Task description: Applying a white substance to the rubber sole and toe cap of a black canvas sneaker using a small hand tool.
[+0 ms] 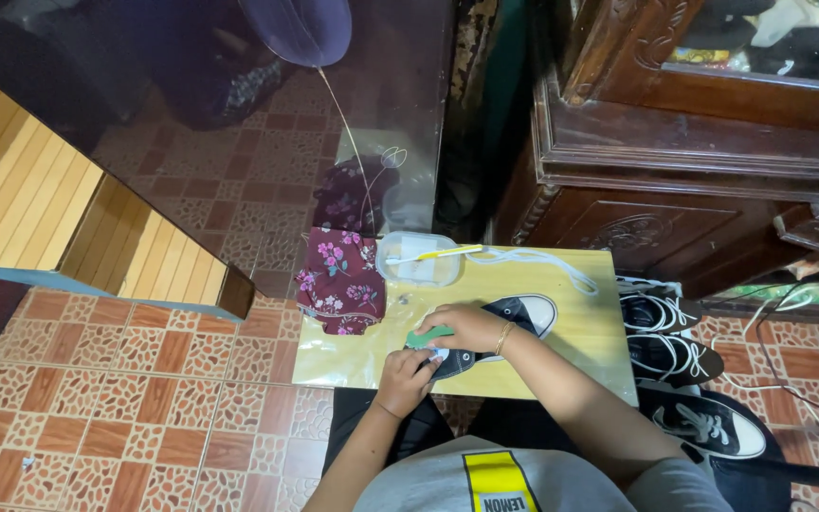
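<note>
A dark canvas sneaker (514,318) with a white toe cap lies on its side on a small yellow table (580,332). My left hand (407,372) grips the sneaker's heel end. My right hand (466,327) presses a green brush or sponge (428,336) against the shoe. A gold bangle circles my right wrist.
A clear plastic tub (417,258) with a yellow-handled toothbrush across it and a floral maroon cloth (341,280) sit at the table's left. White laces (547,261) lie at the back. More dark sneakers (670,332) rest on the floor to the right, by a carved wooden cabinet (675,180).
</note>
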